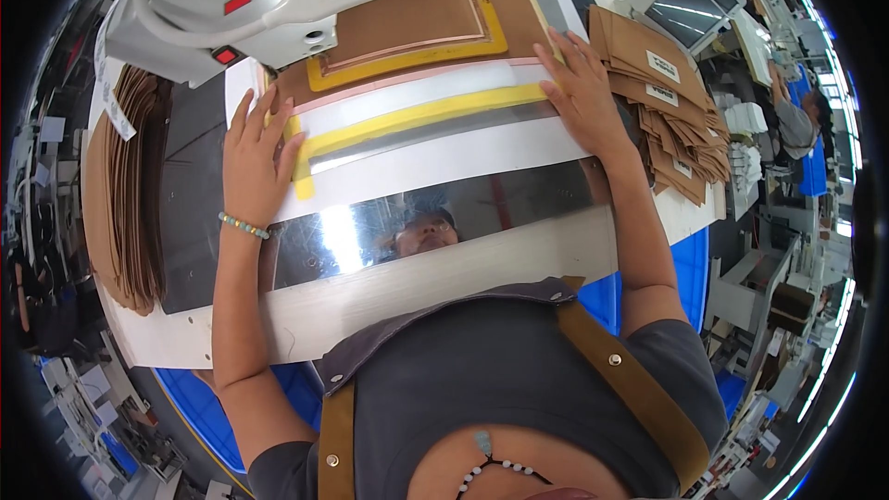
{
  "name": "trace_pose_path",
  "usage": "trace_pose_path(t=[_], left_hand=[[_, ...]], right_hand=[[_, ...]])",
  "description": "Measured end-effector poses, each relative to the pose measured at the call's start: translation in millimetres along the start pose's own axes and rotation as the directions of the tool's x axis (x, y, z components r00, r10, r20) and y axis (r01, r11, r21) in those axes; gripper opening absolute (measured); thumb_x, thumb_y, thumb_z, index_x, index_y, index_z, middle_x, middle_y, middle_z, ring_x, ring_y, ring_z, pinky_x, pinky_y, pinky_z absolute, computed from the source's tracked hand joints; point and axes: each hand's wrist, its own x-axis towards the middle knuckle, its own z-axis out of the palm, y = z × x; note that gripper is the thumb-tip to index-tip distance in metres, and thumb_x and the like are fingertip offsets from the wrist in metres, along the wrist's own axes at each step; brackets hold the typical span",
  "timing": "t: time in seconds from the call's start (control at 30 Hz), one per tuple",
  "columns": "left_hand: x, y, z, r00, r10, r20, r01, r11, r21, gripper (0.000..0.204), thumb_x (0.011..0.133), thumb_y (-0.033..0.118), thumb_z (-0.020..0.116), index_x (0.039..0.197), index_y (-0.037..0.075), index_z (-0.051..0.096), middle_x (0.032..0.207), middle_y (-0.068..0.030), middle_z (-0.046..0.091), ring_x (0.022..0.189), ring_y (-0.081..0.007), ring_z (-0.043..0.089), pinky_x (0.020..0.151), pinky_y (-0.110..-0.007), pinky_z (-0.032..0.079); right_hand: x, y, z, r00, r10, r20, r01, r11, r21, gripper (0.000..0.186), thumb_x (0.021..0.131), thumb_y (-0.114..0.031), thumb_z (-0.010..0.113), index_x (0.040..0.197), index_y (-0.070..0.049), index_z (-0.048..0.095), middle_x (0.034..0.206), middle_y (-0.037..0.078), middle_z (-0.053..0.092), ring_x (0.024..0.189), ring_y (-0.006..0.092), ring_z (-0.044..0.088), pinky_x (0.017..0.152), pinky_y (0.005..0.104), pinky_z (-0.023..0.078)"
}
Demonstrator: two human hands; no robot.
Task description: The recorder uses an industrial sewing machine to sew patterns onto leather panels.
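Left hand [256,153] at 10 o'clock of the view, fingers extended and slightly parted, laid along the left edge of the white sheet [463,146]; no grip observed; right hand [585,97] between 1 and 2 o'clock, fingers open and spread at the sheet's right edge; no grip observed. The sheet, crossed by a yellow strip [426,118], lies between the hands; brown panel [407,14] at 12 o'clock, framed in yellow [407,64], partly beneath the white machine head [208,9] at 10 to 11 o'clock. Reflective plate [528,193] lies nearer the wearer, on the pale surface [176,340]; brown stacks stand at 9 o'clock [130,213] and 2 o'clock [639,60].
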Motion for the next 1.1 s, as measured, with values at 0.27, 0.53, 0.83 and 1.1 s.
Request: trace_pose_path(t=[0.27,0.53,0.83,1.1], left_hand=[[-0.7,5.7,0.5,0.999,-0.036,0.006,0.036,0.998,0.048,0.056,0.102,0.046,0.066,0.149,0.016,0.063,0.161,-0.0155,0.05,0.153,-0.042,0.039,0.117,-0.052,0.041],[-4.6,1.0,-4.3,0.997,-0.075,-0.032,0.076,0.996,0.035,0.054,0.101,0.046,0.068,0.144,0.013,0.068,0.161,-0.0169,0.05,0.152,-0.042,0.04,0.117,-0.052,0.041],[-3.5,-1.0,-4.1,0.999,-0.054,0.002,0.054,0.997,0.06,0.056,0.099,0.04,0.071,0.145,0.009,0.066,0.163,-0.0152,0.049,0.15,-0.0404,0.044,0.119,-0.05,0.041],[-4.5,-4.8,-1.2,0.998,-0.028,0.055,0.03,0.999,-0.031,0.052,0.1,0.039,0.071,0.145,0.015,0.067,0.165,-0.0135,0.047,0.154,-0.0377,0.04,0.12,-0.049,0.038]], right_hand=[[-1.0,-2.4,-7.7,0.999,-0.016,0.05,0.019,0.998,-0.056,0.048,0.111,-0.035,0.05,0.153,-0.013,0.059,0.168,0.01,0.041,0.157,0.0359,0.031,0.129,0.0489,0.023],[2.0,-8.0,-6.7,0.999,0.03,0.029,-0.029,0.999,-0.016,0.049,0.113,-0.037,0.045,0.155,-0.014,0.057,0.171,0.01,0.038,0.159,0.0352,0.026,0.13,0.0488,0.02],[-0.1,-1.2,-0.8,0.998,-0.007,0.065,0.012,0.997,-0.074,0.05,0.114,-0.037,0.045,0.156,-0.014,0.056,0.17,0.01,0.039,0.158,0.0354,0.029,0.13,0.0491,0.021],[2.1,0.9,-2.4,1.0,-0.008,0.027,0.008,1.0,-0.026,0.049,0.112,-0.042,0.047,0.154,-0.018,0.06,0.169,0.009,0.041,0.159,0.0343,0.03,0.129,0.048,0.024]])
